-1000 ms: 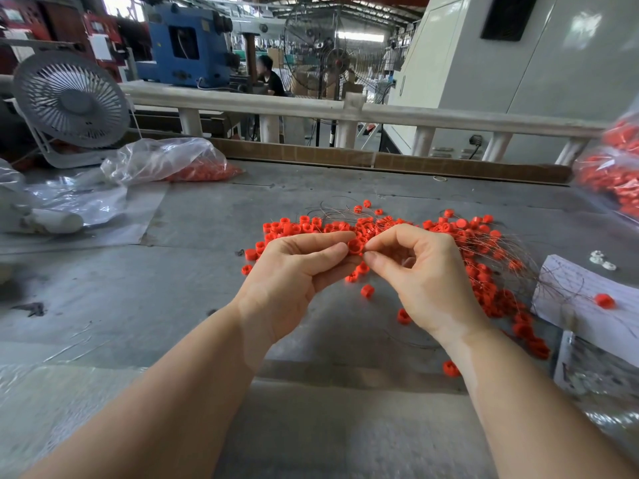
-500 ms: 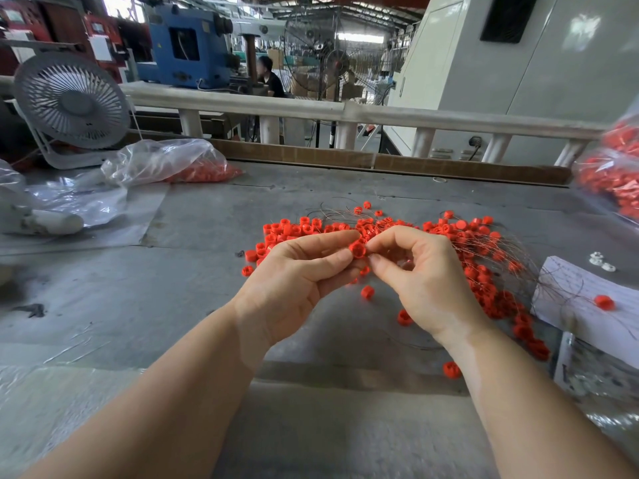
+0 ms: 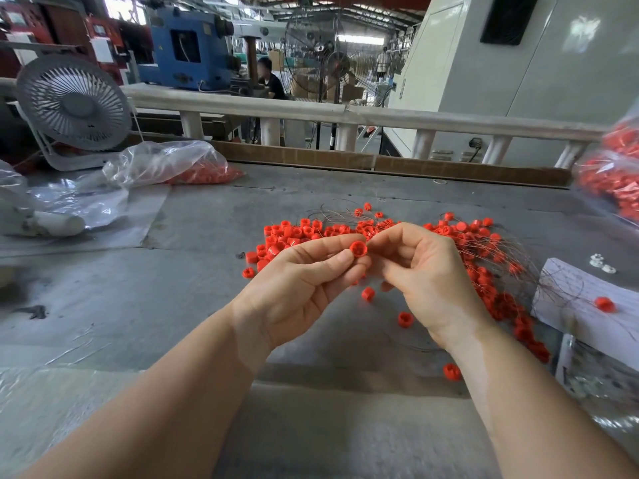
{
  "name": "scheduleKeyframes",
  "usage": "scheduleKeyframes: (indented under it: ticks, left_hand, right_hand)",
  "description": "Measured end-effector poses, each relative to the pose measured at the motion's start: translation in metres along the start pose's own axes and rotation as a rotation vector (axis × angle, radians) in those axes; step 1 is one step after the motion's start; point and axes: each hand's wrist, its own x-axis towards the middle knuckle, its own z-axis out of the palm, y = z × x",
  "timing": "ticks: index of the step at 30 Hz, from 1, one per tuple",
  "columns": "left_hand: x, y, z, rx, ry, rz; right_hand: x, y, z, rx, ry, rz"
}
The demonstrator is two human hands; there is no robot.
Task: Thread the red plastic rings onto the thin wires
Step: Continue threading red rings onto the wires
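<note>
My left hand (image 3: pixel 304 281) pinches one red plastic ring (image 3: pixel 358 248) between thumb and forefinger, its open side towards me. My right hand (image 3: pixel 427 274) meets it from the right, fingertips curled at the ring's edge; a thin wire between them is too fine to make out. Behind both hands lies a pile of red rings (image 3: pixel 297 235) on the grey table (image 3: pixel 138 299). To the right, thin wires (image 3: pixel 511 257) fan out with several rings threaded on them. Loose rings (image 3: pixel 405 319) lie below my hands.
A clear bag of red rings (image 3: pixel 179 167) and a white desk fan (image 3: pixel 72 108) stand at the back left. Another bag of rings (image 3: pixel 612 181) hangs at the right edge. White paper (image 3: pixel 570 305) lies at the right. A rail (image 3: pixel 380 115) borders the table's far side.
Both hands have held their place over the pile. The ring in my left hand has turned slightly, showing its opening more.
</note>
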Motion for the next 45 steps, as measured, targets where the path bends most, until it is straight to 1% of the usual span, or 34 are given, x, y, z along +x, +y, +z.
scheduleKeyframes:
  ticks: [12,16,22,31,39,41,42,45]
  left_hand:
    - [0.001,-0.003,0.001,0.018,-0.037,0.052]
    - [0.001,-0.003,0.001,0.021,-0.023,0.057]
    - [0.002,-0.002,0.001,-0.015,0.013,0.038]
    - [0.002,-0.002,0.000,-0.065,0.030,0.008]
    - [0.003,-0.002,0.000,-0.092,0.054,0.014]
    - [0.004,-0.001,0.000,-0.104,0.062,0.033]
    - [0.004,-0.001,-0.001,-0.099,0.071,0.048]
    - [0.006,-0.001,-0.003,-0.067,0.121,0.095]
  right_hand:
    - [-0.001,0.004,0.001,0.042,0.038,0.091]
    - [-0.001,0.004,0.002,0.043,0.040,0.133]
    - [-0.001,0.002,0.003,0.045,0.043,0.122]
    - [0.000,0.002,0.004,-0.047,0.040,0.075]
    - [-0.002,0.001,0.003,-0.041,0.018,0.096]
    - [-0.002,0.003,0.003,-0.102,0.002,0.109]
    - [-0.001,0.004,0.002,-0.155,0.025,0.110]
    - [0.002,0.011,-0.005,-0.437,0.186,0.093]
